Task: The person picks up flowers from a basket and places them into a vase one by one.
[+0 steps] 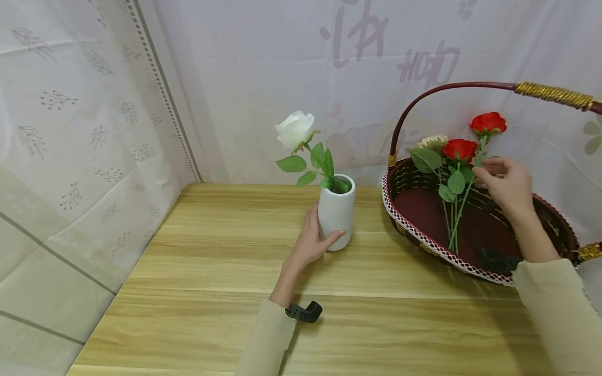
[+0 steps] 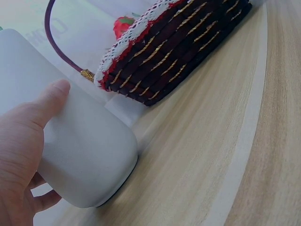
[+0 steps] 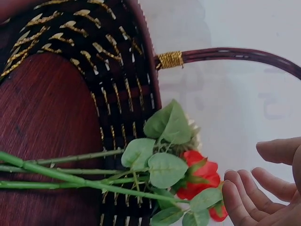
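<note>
My left hand [image 1: 311,239] grips a white vase [image 1: 336,222] standing on the table, its thumb laid across the front. In the left wrist view the fingers wrap behind the vase [image 2: 89,141]. A white rose [image 1: 295,130] with green leaves leans left out of the vase's mouth. My right hand [image 1: 510,188] is over the basket, beside the red roses. In the right wrist view that hand [image 3: 263,193] has its thumb apart from loosely bent fingers, fingertips right at a leaf [image 3: 206,198]. Two red roses [image 1: 460,150] and a cream flower [image 1: 432,142] lean on the basket's back rim.
The dark woven basket [image 1: 423,249] has white lace trim and a tall arched handle [image 1: 475,84] bound with gold cord. It stands on the right of the wooden table [image 1: 226,271]. A patterned cloth [image 1: 254,94] hangs behind, and another covers the left side.
</note>
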`<state>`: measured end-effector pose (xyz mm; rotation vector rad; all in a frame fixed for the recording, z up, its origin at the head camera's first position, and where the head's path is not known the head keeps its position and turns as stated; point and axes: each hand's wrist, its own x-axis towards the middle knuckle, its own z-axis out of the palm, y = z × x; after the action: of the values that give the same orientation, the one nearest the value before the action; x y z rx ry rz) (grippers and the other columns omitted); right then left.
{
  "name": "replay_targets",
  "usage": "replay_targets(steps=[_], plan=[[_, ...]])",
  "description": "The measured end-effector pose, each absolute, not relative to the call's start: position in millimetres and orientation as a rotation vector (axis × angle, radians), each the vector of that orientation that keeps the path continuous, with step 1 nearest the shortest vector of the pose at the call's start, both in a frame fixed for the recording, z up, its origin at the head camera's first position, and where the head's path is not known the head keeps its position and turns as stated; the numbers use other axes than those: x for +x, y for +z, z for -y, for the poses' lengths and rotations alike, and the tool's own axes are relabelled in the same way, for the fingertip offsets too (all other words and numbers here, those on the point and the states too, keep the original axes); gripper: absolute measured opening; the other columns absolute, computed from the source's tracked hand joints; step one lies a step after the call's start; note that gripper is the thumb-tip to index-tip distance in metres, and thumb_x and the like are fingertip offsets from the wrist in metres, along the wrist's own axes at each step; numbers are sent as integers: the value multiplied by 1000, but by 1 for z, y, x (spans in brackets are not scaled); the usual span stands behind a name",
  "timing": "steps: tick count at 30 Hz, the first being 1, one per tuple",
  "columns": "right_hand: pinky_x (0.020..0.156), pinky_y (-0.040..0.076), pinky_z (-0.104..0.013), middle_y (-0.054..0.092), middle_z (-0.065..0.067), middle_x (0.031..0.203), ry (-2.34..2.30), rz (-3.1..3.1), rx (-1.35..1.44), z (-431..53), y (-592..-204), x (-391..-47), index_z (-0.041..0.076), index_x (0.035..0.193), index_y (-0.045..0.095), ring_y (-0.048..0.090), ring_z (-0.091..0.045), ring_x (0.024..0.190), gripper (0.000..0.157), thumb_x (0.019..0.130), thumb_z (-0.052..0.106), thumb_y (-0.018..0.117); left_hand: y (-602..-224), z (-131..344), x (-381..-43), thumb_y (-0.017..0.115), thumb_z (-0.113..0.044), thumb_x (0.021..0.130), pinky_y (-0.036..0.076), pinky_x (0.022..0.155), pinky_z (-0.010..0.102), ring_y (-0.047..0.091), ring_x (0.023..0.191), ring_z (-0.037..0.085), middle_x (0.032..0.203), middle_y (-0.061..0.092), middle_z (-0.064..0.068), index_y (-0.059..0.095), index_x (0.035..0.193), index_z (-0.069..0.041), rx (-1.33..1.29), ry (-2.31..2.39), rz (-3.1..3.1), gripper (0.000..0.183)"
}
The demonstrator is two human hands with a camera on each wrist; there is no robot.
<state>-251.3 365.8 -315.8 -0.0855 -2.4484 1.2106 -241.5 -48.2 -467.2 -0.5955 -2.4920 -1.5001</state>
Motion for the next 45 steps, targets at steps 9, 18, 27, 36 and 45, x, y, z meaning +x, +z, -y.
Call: replay_targets(steps=[9,18,27,36,45], plan=[[56,47,-10,50,35,71,1177,2484,-176,-376,-327,-259,-10,132,53,56,13,59,54,100,33,62,-468,47,-242,78,-38,90,41,106,49,45,127,29,145,37,17,14,160,-13,-595,-1496,2491,97],[53,48,-15,53,27,62,1197,2515,-284,-381,-340,-268,-12,124,56,55,7,53,46,99,26,61,-468,48,-242,77,-38,90,40,107,49,44,128,28,147,36,17,14,160,-14,-594,-1498,2499,97],[53,50,-18,57,15,71,1202,2590,-372,-386,-346,-275,-15,126,55,56,6,53,53,99,31,59,-467,48,-243,78,-39,90,41,107,48,45,128,28,146,37,17,14,160,-14,-581,-1515,2501,98],[53,47,-16,65,-22,100,1202,2671,-478,-391,-359,-282,-16,135,49,55,6,53,63,101,35,56,-469,48,-243,77,-39,90,41,107,49,44,128,28,147,36,17,13,160,-14,-594,-1523,2499,98],[58,54,-19,63,1,86,1361,2626,-444,-397,-371,-284,-17,141,43,61,4,59,67,101,35,57,-467,48,-243,77,-39,90,40,107,48,44,129,28,148,35,16,13,161,-14,-587,-1518,2513,98]])
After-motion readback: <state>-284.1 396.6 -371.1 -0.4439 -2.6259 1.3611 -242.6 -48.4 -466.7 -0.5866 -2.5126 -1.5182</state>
